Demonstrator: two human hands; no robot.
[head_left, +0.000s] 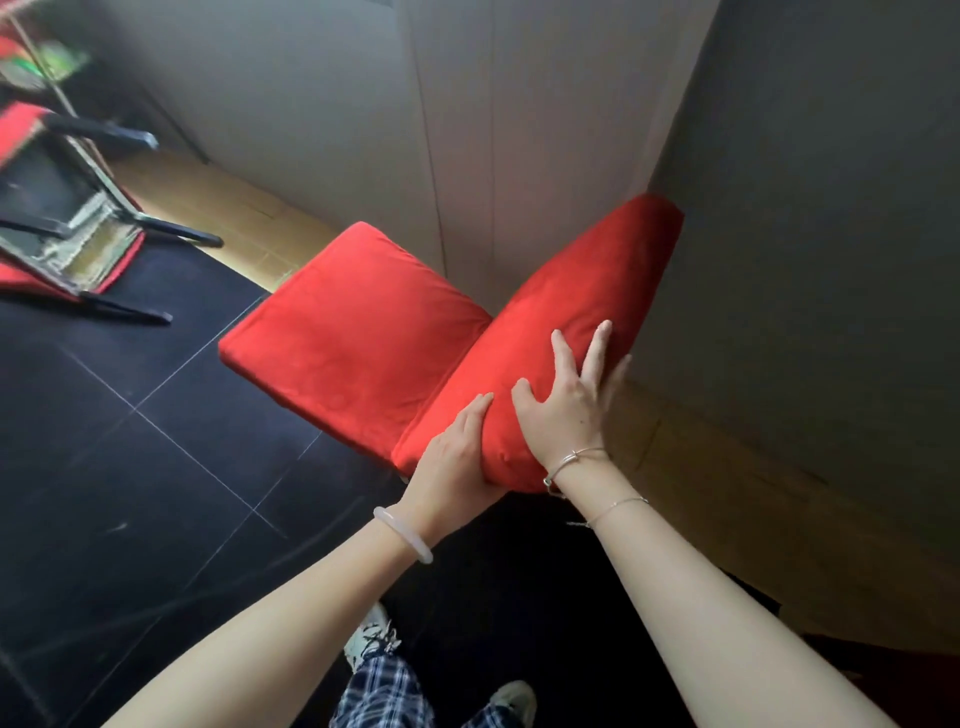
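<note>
Head view, nearest first: a plaid trouser leg (384, 691) and a pale shoe (371, 636) are seen on the dark tiled floor (130, 467), directly below the two forearms. A pale bangle (402, 535) is worn on the left wrist and thin bracelets (576, 460) on the right.

The near end of the red back pad (582, 275) is held between both hands. The left hand (454, 462) is cupped round the pad's near lower corner; its thumb is laid on the red cloth, while its fingers are hidden under the pad. The right hand (566, 410) is pressed flat on the pad just beyond and to the right of the left one, with its fingers straight and spread wide and the thumb splayed toward the left hand. The two hands are close together but not touching.

From this grip the pad's long axis is run away and to the right, so that its far end is pointed into the corner where a white panelled wall (467, 130) is met by a grey wall (805, 208). A red seat pad (353, 327) is joined to the left flank of the back pad, beyond and left of the left hand, and is laid flatter.

Well to the far left of the grip, an overturned chair (67, 223) with dark legs is seen, blurred.
</note>
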